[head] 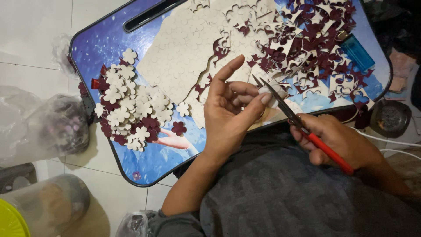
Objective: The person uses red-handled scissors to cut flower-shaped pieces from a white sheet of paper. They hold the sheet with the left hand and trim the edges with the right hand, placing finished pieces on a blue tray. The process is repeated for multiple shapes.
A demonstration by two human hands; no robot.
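My left hand [230, 109] pinches a small white flower-shaped cutout [268, 91] between thumb and fingers, above the near edge of a blue lap table [149, 162]. My right hand [340, 142] grips red-handled scissors [307, 127], whose open blades meet the cutout. A pile of cut white and maroon flowers [129, 109] lies on the table's left. A white sheet stamped with flower outlines [184, 52] covers the middle.
Maroon and white offcut scraps [315, 48] heap at the table's far right, beside a blue lighter [357, 52]. Clear plastic bags [48, 125] and a lidded container [44, 206] sit on the tiled floor at left. A small dark dish [390, 117] and white cables lie at right.
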